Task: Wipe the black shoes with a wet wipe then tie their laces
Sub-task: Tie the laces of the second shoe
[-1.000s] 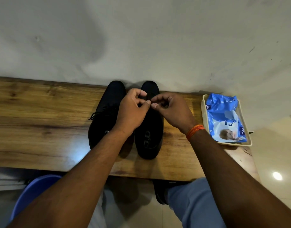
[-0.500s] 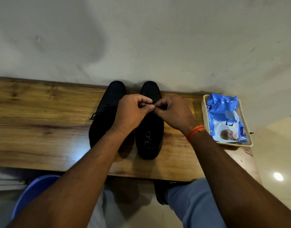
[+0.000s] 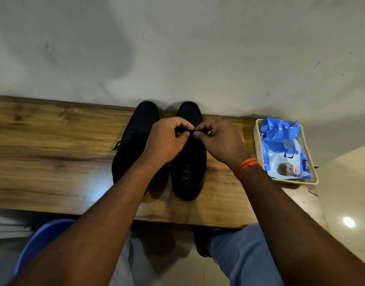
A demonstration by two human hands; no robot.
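Observation:
Two black shoes stand side by side on the wooden bench [image 3: 53,162], toes toward the wall. The left shoe [image 3: 134,145] has a lace end trailing off its left side. Over the right shoe [image 3: 187,172], my left hand [image 3: 167,139] and my right hand [image 3: 218,141] meet, each pinching the shoe's black lace between thumb and curled fingers. The lace itself is mostly hidden by my fingers. A blue wet wipe pack [image 3: 284,149] lies in a cream tray [image 3: 258,145] at the bench's right end.
A pale wall rises directly behind the bench. A blue plastic stool [image 3: 39,244] shows at the lower left, below the bench edge. My light blue trouser leg [image 3: 245,256] and a dark shoe on the tiled floor sit under the bench's front edge.
Both hands have stayed over the right shoe's laces, with their fingers shifting slightly as they work the lace; the hands now sit a little closer together.

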